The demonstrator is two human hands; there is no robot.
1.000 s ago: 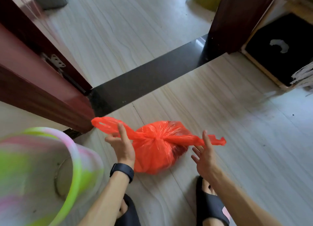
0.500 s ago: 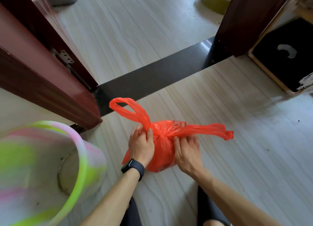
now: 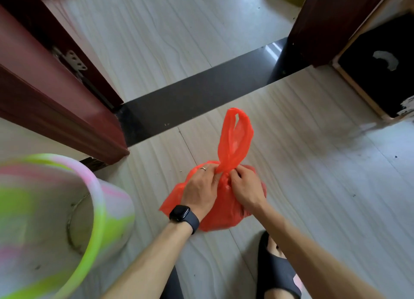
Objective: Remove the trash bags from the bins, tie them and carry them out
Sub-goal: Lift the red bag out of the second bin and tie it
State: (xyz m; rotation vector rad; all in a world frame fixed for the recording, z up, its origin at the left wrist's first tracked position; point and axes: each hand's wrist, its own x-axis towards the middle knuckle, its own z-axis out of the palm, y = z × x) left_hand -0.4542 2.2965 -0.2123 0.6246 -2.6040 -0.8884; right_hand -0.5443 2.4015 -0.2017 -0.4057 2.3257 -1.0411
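Two hands crowd the neck of the red trash bag, which sits on the pale floor just inside the dark threshold strip. The left hand, black watch on its wrist, and the right hand both pinch the gathered plastic at the knot, one handle loop standing up above their fingers. The pink-and-green bin lies tipped at the left, mouth toward the camera, well apart from the bag.

Red-orange trash bag, pink-and-lime marbled bin, dark red door, black watch.
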